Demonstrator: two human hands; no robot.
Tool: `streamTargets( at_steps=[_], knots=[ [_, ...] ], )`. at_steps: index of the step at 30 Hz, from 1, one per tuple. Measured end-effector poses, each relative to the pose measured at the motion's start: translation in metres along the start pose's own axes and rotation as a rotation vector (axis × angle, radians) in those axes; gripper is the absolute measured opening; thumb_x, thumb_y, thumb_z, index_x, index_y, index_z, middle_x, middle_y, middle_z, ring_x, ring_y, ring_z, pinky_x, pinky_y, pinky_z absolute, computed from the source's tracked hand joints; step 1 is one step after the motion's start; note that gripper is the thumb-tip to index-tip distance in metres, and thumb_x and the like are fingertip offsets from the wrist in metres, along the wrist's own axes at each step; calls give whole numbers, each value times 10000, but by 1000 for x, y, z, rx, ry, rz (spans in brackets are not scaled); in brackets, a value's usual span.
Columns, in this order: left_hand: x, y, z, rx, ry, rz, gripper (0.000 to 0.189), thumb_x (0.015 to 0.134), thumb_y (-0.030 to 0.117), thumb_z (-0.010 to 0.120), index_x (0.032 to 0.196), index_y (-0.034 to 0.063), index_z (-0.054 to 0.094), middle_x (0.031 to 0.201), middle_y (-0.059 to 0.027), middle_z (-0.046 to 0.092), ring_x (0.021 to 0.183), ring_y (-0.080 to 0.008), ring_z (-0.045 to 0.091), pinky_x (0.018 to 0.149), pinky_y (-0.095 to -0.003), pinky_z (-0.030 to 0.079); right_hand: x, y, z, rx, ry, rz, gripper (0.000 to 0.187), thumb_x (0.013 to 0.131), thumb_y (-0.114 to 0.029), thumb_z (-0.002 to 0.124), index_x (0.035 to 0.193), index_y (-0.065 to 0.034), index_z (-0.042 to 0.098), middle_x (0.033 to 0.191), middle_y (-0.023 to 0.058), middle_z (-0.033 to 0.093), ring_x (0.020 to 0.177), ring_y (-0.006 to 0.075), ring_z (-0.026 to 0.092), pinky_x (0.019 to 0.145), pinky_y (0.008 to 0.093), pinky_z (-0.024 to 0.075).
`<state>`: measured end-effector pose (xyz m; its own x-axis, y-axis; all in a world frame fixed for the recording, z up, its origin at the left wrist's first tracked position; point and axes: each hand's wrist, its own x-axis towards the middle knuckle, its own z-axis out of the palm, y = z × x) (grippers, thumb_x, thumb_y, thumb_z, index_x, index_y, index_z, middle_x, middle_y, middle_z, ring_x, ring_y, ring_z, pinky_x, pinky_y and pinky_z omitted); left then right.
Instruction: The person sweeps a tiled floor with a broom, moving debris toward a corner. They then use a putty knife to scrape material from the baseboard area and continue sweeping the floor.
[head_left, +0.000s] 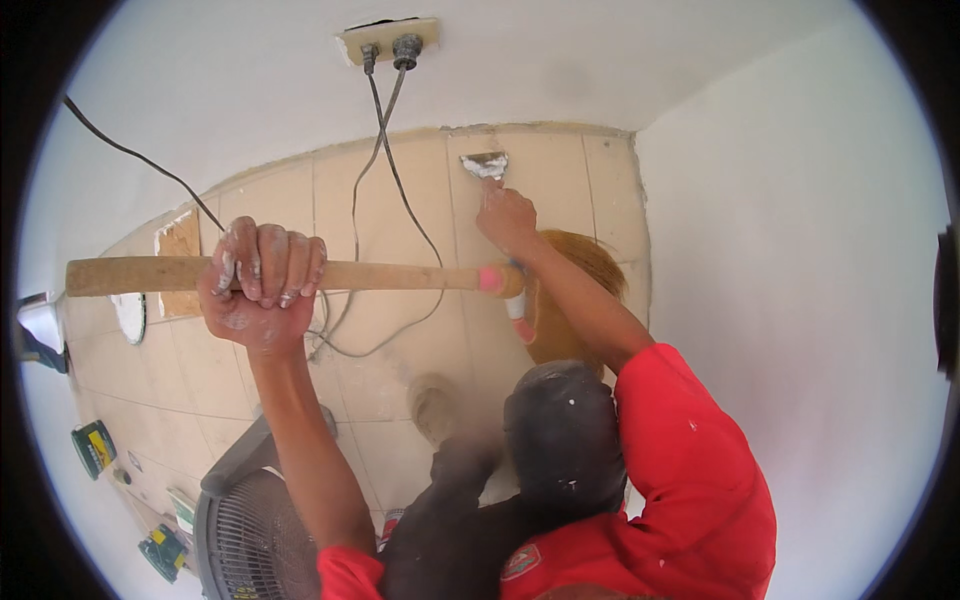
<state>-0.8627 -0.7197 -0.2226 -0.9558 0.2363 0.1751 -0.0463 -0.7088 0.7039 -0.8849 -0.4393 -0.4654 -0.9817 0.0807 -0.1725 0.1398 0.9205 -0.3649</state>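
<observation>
My left hand, streaked with white, is wrapped round the wooden handle of a broom, which lies across the view. The broom's brown bristle head is at the handle's right end, partly hidden behind my right forearm. Farther forward, my right hand grips a putty knife; its wide blade carries white material and is over the floor tiles near the wall. The putty knife's grip is mostly hidden by my fingers.
Two black cables run from a wall socket down to the tiled floor. A grey fan stands at lower left. Beyond it are green-and-yellow containers. A wooden board lies behind my left hand. White walls meet at right.
</observation>
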Motion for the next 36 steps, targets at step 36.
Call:
streamTargets(
  at_steps=[36],
  knots=[
    [10,-15,4,-75,-115,-19,371,967,326,470,626,194,406,487,56,339,428,-96,310,492,-280,354,-9,175,-16,-242,220,50,337,897,-235,540,1197,-83,566,799,179,682,696,379,682,625,524,543]
  ],
)
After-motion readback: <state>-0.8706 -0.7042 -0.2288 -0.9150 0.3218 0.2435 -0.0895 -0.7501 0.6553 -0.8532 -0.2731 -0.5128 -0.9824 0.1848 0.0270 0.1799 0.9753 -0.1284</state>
